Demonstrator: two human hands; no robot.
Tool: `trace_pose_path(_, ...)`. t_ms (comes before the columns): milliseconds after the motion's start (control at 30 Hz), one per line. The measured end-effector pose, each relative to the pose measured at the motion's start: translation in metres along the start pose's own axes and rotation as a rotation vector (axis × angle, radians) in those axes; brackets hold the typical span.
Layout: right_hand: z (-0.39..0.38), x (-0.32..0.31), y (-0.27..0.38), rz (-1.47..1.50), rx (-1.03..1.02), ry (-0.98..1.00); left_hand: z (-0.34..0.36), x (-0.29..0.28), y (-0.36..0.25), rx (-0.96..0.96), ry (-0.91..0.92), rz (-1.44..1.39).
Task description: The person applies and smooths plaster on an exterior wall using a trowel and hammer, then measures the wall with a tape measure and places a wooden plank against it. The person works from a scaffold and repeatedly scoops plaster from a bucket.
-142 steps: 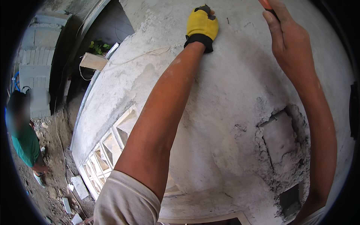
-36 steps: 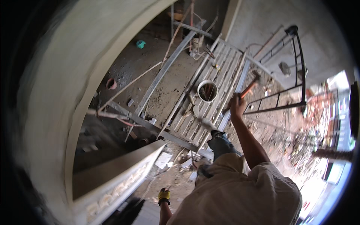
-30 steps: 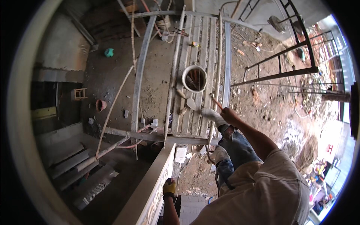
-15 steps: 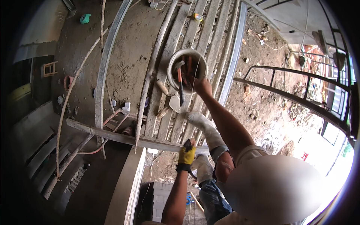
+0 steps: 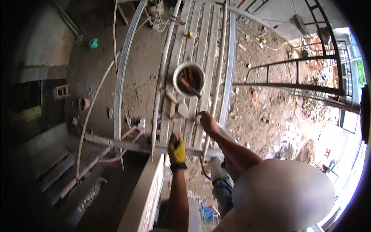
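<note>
I look straight down from a scaffold. My left hand (image 5: 177, 150), in a yellow glove with dark fingertips, lies over a grey crossbar (image 5: 127, 144) at the near end of the planks; its grip is hidden. My bare right hand (image 5: 208, 123) is closed on a pale handle, with a trowel blade (image 5: 183, 110) lying on the planks (image 5: 193, 42) just left of it. Beyond both hands a white bucket (image 5: 188, 78) stands on the planks, holding reddish material and a dark-handled tool.
Long scaffold rails (image 5: 123, 81) run away on both sides of the planks. Far below lie a dirt floor, a dark metal frame (image 5: 293, 83) to the right, steps (image 5: 58, 170) at lower left, and a pale ledge (image 5: 145, 197) beside my left arm.
My view swung from a plastered wall down to the scaffold. My right hand came back from the bucket toward me, and my gloved left hand shifted up and left onto the crossbar.
</note>
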State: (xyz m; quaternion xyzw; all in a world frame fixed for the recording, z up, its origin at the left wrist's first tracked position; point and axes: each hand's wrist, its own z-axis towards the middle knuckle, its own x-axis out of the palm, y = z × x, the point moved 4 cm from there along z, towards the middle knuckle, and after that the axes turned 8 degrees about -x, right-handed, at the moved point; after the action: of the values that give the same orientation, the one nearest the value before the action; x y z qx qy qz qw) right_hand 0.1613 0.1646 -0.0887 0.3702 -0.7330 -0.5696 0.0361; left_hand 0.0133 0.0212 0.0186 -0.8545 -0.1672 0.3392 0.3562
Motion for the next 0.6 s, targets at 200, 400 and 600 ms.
trace_pose_path(200, -0.108, -0.037, 0.063, 0.612, 0.193, 0.124, -0.02, -0.015, -0.028, 0.068, 0.105, 0.117)
trace_pose_path(400, -0.194, -0.03, 0.099, 0.681, 0.212, 0.418, -0.109, 0.007, 0.028, 0.407, 0.444, 0.191)
trace_pose_path(600, -0.195, -0.036, 0.062, 0.515, 0.256, 0.487, -0.097, 0.018, 0.151, -0.129, 0.061, 0.273)
